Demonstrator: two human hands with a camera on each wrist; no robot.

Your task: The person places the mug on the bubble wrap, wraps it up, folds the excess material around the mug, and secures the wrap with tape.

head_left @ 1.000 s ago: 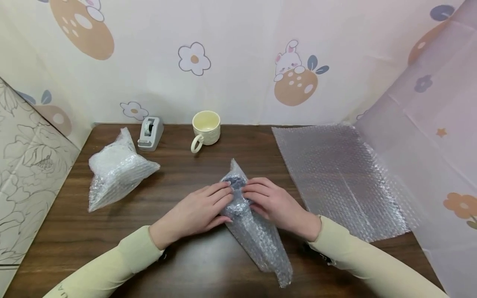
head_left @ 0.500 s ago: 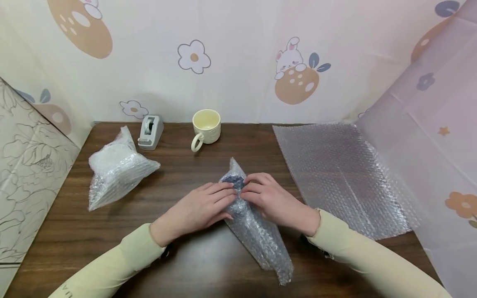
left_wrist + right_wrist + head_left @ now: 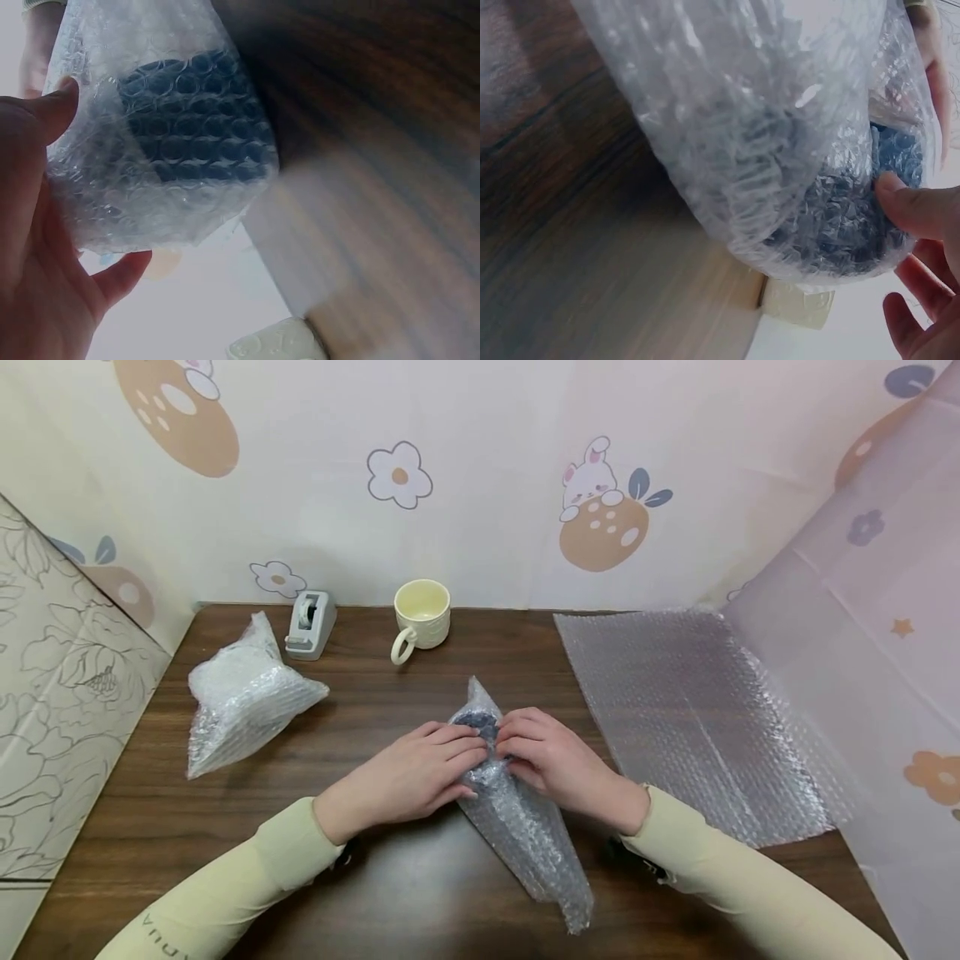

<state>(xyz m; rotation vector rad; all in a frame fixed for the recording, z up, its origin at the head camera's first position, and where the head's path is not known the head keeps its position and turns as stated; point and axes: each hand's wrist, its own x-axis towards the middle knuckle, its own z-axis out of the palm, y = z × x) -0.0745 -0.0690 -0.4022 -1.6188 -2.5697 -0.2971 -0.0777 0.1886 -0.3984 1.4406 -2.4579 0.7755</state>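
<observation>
A bundle of bubble wrap [image 3: 528, 839] lies slantwise on the table between my hands, with its loose tail trailing toward the front right. Inside it shows a dark blue object [image 3: 199, 120], its shape blurred by the bubbles. My left hand [image 3: 420, 770] holds the bundle from the left, fingers laid over the top and thumb against the near side. From the right, my right hand [image 3: 558, 764] bends its fingers over the wrap; in the right wrist view its thumb [image 3: 915, 206] presses the plastic over the dark blue object.
A cream mug [image 3: 422, 614] stands at the back by the wall, left of centre. Beside it are a grey tape dispenser [image 3: 311, 625] and a bubble-wrapped parcel [image 3: 251, 702] at the left. A flat bubble wrap sheet [image 3: 690, 710] covers the table's right side.
My right fingers have shifted slightly over the top of the bundle. The left hand keeps its hold, and the bundle stays in nearly the same place.
</observation>
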